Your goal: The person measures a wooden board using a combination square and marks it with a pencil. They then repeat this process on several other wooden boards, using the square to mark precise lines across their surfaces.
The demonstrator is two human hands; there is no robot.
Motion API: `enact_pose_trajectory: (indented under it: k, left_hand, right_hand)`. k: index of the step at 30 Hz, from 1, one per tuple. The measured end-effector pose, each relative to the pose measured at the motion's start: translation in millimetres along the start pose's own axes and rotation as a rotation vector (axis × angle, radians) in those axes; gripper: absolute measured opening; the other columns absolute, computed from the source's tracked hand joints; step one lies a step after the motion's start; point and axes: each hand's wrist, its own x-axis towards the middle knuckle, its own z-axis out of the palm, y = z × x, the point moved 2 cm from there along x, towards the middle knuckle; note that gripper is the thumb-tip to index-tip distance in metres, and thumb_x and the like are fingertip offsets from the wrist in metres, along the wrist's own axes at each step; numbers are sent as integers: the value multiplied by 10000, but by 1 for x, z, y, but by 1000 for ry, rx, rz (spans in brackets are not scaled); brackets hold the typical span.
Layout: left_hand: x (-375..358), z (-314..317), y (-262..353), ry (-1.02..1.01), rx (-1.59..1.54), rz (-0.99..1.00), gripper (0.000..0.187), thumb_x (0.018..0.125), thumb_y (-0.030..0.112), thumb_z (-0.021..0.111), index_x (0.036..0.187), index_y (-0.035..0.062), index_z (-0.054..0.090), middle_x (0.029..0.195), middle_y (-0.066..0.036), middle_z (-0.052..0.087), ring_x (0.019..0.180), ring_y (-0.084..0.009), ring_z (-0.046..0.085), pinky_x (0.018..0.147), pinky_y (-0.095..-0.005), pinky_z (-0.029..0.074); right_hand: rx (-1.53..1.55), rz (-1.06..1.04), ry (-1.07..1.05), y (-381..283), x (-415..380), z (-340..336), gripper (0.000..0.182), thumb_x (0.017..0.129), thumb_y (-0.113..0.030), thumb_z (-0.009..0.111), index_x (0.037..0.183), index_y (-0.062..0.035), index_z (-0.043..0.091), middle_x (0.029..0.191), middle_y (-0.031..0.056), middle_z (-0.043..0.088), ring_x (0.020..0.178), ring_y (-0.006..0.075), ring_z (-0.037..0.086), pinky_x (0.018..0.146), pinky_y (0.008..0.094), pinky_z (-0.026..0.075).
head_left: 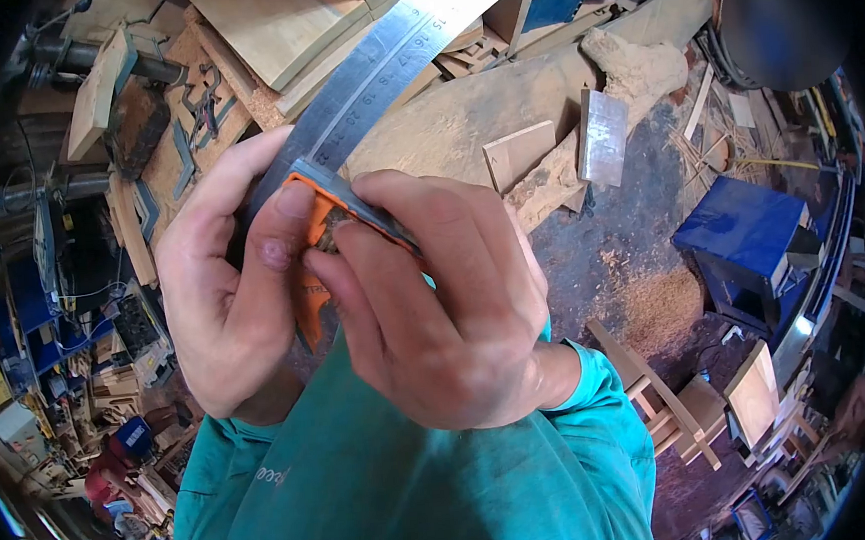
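A metal ruler [371,74] with printed numbers runs from the top of the view down to an orange and dark square head [316,303]. My left hand [238,279] is wrapped round the head and the ruler's lower end, its thumb pressed on the orange part. On the right side of the same head, my right hand [445,299] has its fingers closed, the fingertips pinching at the middle of the orange part. What lies under those fingertips is mostly hidden.
Pale boards [280,25] lie at the upper left near clamps [205,105]. Beyond my hands is a dusty wood slab [462,117] with a metal plate [604,138]. A blue box-shaped stand [740,223] is at right. Another person [111,473] shows at lower left.
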Motion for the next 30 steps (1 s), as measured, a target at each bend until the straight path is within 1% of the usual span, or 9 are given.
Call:
enact_pose_trajectory:
  k: [5, 6, 8, 11, 16, 21, 24, 26, 30]
  left_hand:
    - [6, 7, 1, -6, 170, -18, 255, 924, 72, 503, 1126, -77, 551, 923, -75, 612, 861, -100, 540, 762, -223, 442]
    - [9, 9, -6, 24, 293, 89, 267, 928, 124, 509, 1127, -47, 558, 875, -112, 628, 806, -148, 590, 724, -258, 467]
    - [14, 12, -15, 70, 411, 116, 264, 915, 150, 515, 1111, -18, 571, 852, -177, 630, 765, -273, 641, 698, -334, 490]
    - [19, 19, -32, 140, 491, 43, 231, 901, 140, 493, 1064, 2, 581, 852, -225, 617, 797, -410, 606, 682, -436, 483]
    - [24, 18, -47, 132, 536, -9, 225, 892, 137, 502, 1063, 8, 571, 840, -218, 619, 784, -407, 605, 680, -465, 470]
    - [22, 22, -53, 83, 505, -38, 231, 881, 121, 510, 1077, 8, 560, 922, -206, 625, 801, -391, 609, 701, -462, 470]
    - [23, 26, -57, 114, 550, 13, 240, 865, 105, 522, 1080, 5, 557, 919, -198, 621, 799, -393, 606, 698, -464, 473]
    - [22, 32, -62, 110, 592, 75, 246, 854, 94, 530, 1082, 5, 557, 913, -196, 618, 803, -394, 604, 697, -464, 474]
    - [29, 40, -83, 116, 648, 62, 258, 826, 57, 545, 1077, 1, 557, 884, -213, 607, 814, -394, 596, 682, -466, 472]
  right_hand:
    - [-98, 26, -58, 3, 4, 1, 228, 670, -71, 703, 880, -10, 637, 988, 122, 620, 857, 286, 594, 800, 398, 470]
    - [-161, 38, -67, 5, 1, 7, 232, 676, -71, 689, 892, -13, 630, 1018, 121, 614, 912, 300, 580, 853, 425, 434]
    - [-208, 30, -62, 13, -4, 18, 235, 682, -70, 675, 905, -16, 623, 1049, 120, 608, 968, 315, 566, 905, 453, 399]
    - [-144, 73, -57, 35, -9, 26, 212, 698, -60, 671, 899, -18, 619, 1071, 118, 599, 1036, 327, 543, 924, 471, 385]
    - [-52, 103, -164, 46, -10, 25, 211, 735, -83, 648, 934, -21, 615, 1074, 149, 571, 1082, 337, 515, 977, 530, 339]
    - [-121, 81, -281, 45, -8, 31, 202, 739, -78, 660, 923, -3, 623, 1103, 161, 576, 1124, 351, 488, 988, 523, 338]
    - [-152, 116, -160, 54, -24, 47, 187, 742, -60, 658, 910, 16, 622, 1192, 184, 562, 1165, 373, 462, 1002, 503, 330]
    - [-5, 169, -17, 67, -34, 56, 129, 763, -40, 642, 879, 15, 633, 1261, 213, 537, 1205, 405, 426, 1004, 483, 331]
    - [-1, 183, -5, 83, -45, 66, 139, 746, -62, 643, 861, 13, 623, 1249, 206, 547, 1192, 396, 441, 988, 479, 333]
